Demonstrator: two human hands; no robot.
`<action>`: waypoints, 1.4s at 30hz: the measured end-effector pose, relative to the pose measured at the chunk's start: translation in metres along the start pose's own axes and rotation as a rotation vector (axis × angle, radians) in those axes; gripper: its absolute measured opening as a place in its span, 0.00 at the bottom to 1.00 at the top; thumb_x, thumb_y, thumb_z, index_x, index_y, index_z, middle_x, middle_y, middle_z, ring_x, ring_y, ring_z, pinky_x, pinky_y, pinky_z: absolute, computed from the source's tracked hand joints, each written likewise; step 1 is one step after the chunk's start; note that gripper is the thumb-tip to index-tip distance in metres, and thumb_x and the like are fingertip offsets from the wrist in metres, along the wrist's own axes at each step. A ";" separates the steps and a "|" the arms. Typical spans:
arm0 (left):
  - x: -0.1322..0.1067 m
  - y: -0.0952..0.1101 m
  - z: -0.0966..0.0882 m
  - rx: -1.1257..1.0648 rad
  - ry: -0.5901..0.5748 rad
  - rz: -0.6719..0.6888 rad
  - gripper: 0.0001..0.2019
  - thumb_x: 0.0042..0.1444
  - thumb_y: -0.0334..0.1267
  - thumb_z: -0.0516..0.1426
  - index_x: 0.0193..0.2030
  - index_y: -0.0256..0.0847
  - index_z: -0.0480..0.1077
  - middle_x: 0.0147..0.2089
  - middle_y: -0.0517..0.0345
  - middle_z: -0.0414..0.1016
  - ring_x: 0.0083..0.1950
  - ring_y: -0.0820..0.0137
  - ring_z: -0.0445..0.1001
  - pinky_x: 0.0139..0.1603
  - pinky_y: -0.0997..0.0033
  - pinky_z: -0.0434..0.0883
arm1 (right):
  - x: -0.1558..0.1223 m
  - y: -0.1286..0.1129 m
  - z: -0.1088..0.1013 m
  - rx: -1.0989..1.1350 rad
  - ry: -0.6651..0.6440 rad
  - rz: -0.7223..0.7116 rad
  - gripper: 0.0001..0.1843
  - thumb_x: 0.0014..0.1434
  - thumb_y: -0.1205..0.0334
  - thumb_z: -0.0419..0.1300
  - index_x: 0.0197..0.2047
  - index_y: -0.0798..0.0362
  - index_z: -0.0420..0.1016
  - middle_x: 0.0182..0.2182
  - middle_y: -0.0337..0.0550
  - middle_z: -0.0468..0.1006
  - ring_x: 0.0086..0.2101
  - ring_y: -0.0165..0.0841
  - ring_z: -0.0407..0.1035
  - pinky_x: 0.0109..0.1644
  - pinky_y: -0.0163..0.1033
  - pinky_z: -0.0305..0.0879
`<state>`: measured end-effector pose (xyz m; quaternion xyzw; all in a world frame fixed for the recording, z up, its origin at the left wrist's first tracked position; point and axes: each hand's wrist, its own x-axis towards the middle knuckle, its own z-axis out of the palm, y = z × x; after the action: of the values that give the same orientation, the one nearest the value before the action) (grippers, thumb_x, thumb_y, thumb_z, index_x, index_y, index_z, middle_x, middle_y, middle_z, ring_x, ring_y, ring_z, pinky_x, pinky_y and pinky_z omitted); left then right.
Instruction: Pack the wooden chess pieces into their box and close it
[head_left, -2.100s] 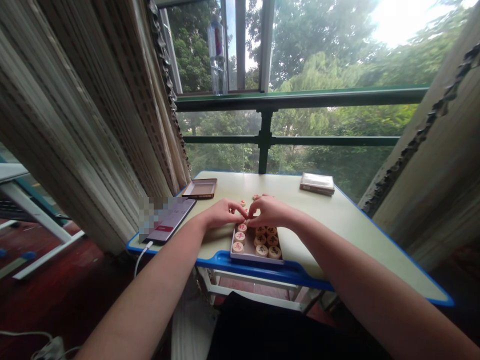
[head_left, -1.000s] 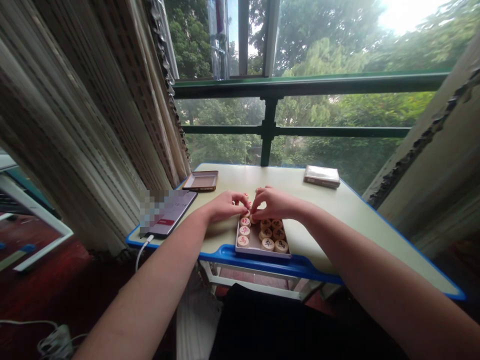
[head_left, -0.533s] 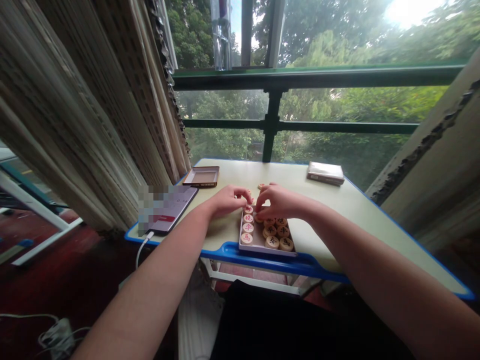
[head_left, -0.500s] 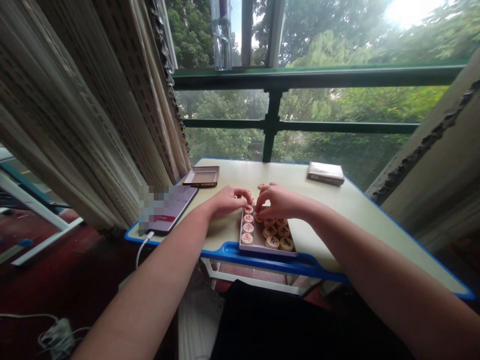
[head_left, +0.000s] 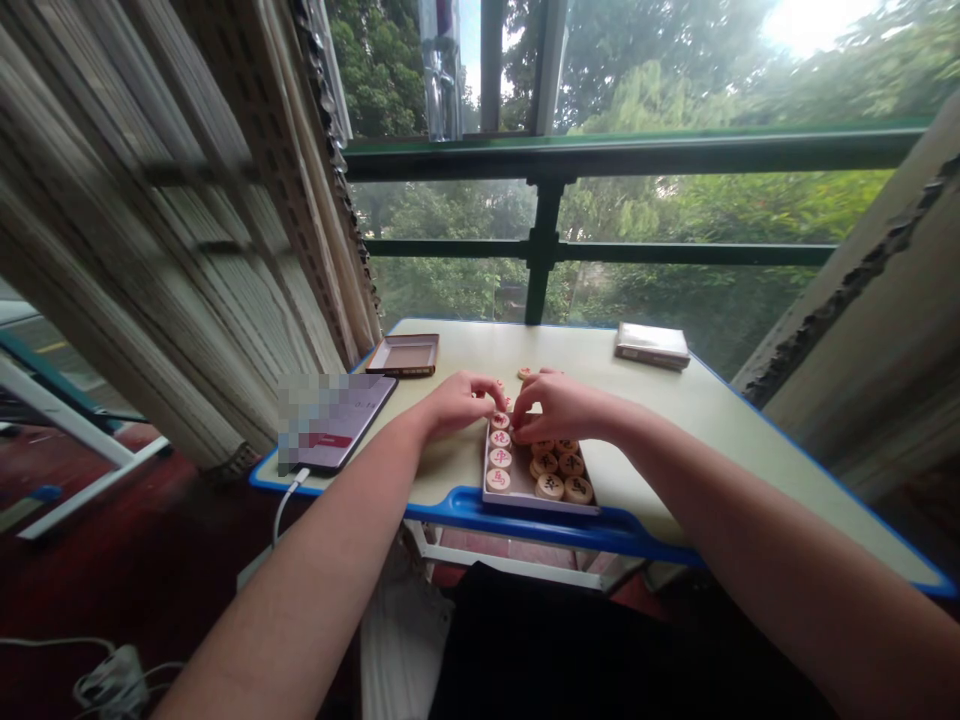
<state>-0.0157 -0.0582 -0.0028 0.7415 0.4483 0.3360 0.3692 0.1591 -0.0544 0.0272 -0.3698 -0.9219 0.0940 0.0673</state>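
An open shallow box near the table's front edge holds round wooden xiangqi pieces. Red-marked pieces form a column along its left side; black-marked pieces sit on the right, some stacked. My left hand is at the box's far left corner, thumb and fingers curled closed on a red-marked piece at the column's end. Just right of it, my right hand reaches over the box, fingers pinched low on a piece they mostly cover. A loose piece lies beyond the hands.
On the left of the table are a tablet with a white cable and an open box lid. A small flat case lies at the back right. Curtains hang on both sides before the railed window.
The view has shifted slightly, so the box appears a little farther right. Both hands stay almost in place at the box's far end.
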 end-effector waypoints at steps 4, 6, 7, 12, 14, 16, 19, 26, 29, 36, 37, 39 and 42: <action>0.000 0.000 0.000 0.022 0.005 -0.008 0.10 0.36 0.29 0.52 0.25 0.34 0.73 0.27 0.58 0.72 0.30 0.73 0.66 0.34 0.74 0.64 | 0.000 0.000 0.001 0.009 0.001 -0.013 0.08 0.42 0.57 0.63 0.29 0.48 0.80 0.30 0.42 0.76 0.43 0.41 0.65 0.48 0.41 0.58; 0.000 0.000 -0.001 0.035 0.008 -0.010 0.10 0.36 0.29 0.51 0.25 0.34 0.73 0.27 0.58 0.72 0.30 0.73 0.66 0.33 0.75 0.63 | 0.000 0.000 0.001 0.017 0.008 -0.017 0.08 0.42 0.58 0.63 0.29 0.48 0.80 0.30 0.42 0.76 0.43 0.41 0.65 0.49 0.40 0.58; 0.000 0.000 -0.001 0.038 0.009 -0.009 0.10 0.36 0.28 0.51 0.25 0.33 0.73 0.27 0.58 0.71 0.29 0.73 0.65 0.32 0.75 0.63 | 0.000 0.000 0.001 0.020 0.012 -0.021 0.08 0.42 0.58 0.63 0.29 0.48 0.80 0.30 0.42 0.76 0.42 0.40 0.65 0.49 0.40 0.57; 0.001 -0.003 -0.002 0.047 0.025 -0.024 0.11 0.37 0.28 0.50 0.26 0.32 0.73 0.26 0.58 0.70 0.26 0.76 0.61 0.27 0.77 0.60 | -0.001 0.001 0.000 0.027 0.012 -0.010 0.10 0.42 0.57 0.63 0.31 0.48 0.80 0.32 0.43 0.76 0.44 0.41 0.64 0.49 0.40 0.58; 0.001 -0.004 -0.002 0.053 0.025 -0.028 0.12 0.37 0.28 0.50 0.27 0.32 0.73 0.25 0.59 0.69 0.25 0.77 0.60 0.26 0.78 0.58 | -0.001 0.002 -0.001 0.028 0.011 0.008 0.12 0.42 0.55 0.63 0.32 0.48 0.80 0.33 0.43 0.76 0.46 0.42 0.64 0.48 0.41 0.58; 0.001 -0.005 -0.002 0.059 0.024 -0.029 0.12 0.37 0.28 0.50 0.27 0.33 0.73 0.24 0.60 0.68 0.25 0.77 0.59 0.25 0.78 0.57 | -0.002 0.002 -0.001 0.026 0.005 0.016 0.12 0.42 0.55 0.63 0.33 0.48 0.79 0.34 0.43 0.76 0.46 0.42 0.63 0.48 0.40 0.59; 0.001 -0.005 -0.001 0.046 0.021 -0.020 0.12 0.36 0.28 0.50 0.26 0.33 0.73 0.25 0.59 0.69 0.26 0.77 0.62 0.27 0.78 0.59 | -0.001 0.003 -0.001 0.015 0.005 0.016 0.12 0.42 0.56 0.62 0.32 0.48 0.80 0.33 0.43 0.76 0.46 0.42 0.63 0.47 0.40 0.59; 0.002 -0.008 0.001 -0.053 -0.038 -0.030 0.09 0.36 0.29 0.52 0.24 0.33 0.72 0.27 0.55 0.73 0.31 0.71 0.69 0.34 0.73 0.66 | 0.000 0.002 0.000 0.011 0.008 0.026 0.11 0.42 0.56 0.62 0.32 0.49 0.80 0.33 0.43 0.76 0.45 0.41 0.64 0.47 0.39 0.59; 0.002 -0.008 0.001 -0.055 -0.028 -0.029 0.09 0.36 0.28 0.52 0.24 0.33 0.72 0.27 0.55 0.73 0.32 0.71 0.70 0.36 0.72 0.66 | 0.001 0.002 -0.002 0.011 0.017 0.027 0.12 0.42 0.55 0.62 0.31 0.49 0.80 0.33 0.44 0.75 0.43 0.40 0.65 0.45 0.38 0.60; 0.001 -0.004 0.001 0.010 0.032 -0.039 0.13 0.35 0.25 0.49 0.26 0.33 0.73 0.28 0.56 0.74 0.33 0.70 0.70 0.35 0.73 0.66 | 0.001 0.003 -0.005 -0.017 0.066 0.071 0.13 0.46 0.53 0.59 0.32 0.50 0.79 0.33 0.45 0.74 0.37 0.37 0.67 0.40 0.37 0.61; 0.001 -0.003 0.001 0.017 0.030 -0.031 0.13 0.35 0.26 0.48 0.25 0.33 0.73 0.28 0.56 0.73 0.33 0.70 0.70 0.35 0.74 0.66 | 0.000 0.002 -0.004 -0.023 0.060 0.064 0.13 0.45 0.53 0.60 0.32 0.49 0.79 0.33 0.44 0.75 0.39 0.38 0.66 0.42 0.37 0.61; 0.000 -0.003 0.001 0.030 0.028 -0.014 0.13 0.35 0.26 0.48 0.25 0.33 0.73 0.28 0.56 0.73 0.34 0.70 0.70 0.36 0.74 0.66 | -0.001 -0.001 0.000 -0.036 0.052 0.049 0.11 0.43 0.54 0.61 0.30 0.49 0.79 0.33 0.44 0.75 0.43 0.40 0.65 0.45 0.38 0.60; 0.000 -0.002 0.002 0.040 0.029 -0.016 0.13 0.35 0.26 0.48 0.25 0.33 0.73 0.28 0.56 0.73 0.34 0.70 0.70 0.37 0.73 0.66 | -0.003 -0.005 0.003 -0.059 0.053 0.040 0.09 0.43 0.58 0.61 0.30 0.49 0.79 0.32 0.44 0.76 0.45 0.40 0.64 0.47 0.39 0.59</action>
<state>-0.0152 -0.0574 -0.0057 0.7401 0.4661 0.3348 0.3505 0.1571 -0.0607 0.0252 -0.3922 -0.9146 0.0583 0.0788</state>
